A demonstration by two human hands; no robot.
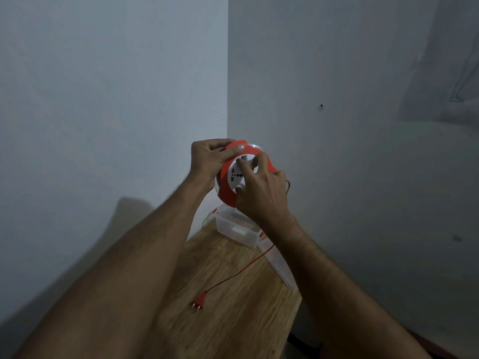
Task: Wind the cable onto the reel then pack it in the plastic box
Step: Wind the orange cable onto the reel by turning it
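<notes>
I hold a round red reel [228, 195] with a white socket face up in the air in front of the wall corner. My left hand [210, 161] grips its upper left rim. My right hand [261, 193] lies over the white centre, fingers on the face. A thin red cable [243, 270] runs from the reel's right side down to the wooden table, ending in a red two-pin plug [199, 301] lying flat. Below the reel stands the clear plastic box [233, 233], open, with red clips.
The narrow wooden table [233, 320] fills the wall corner. A clear lid [278, 265] leans against the right wall beside the box. Walls close in on the left and right.
</notes>
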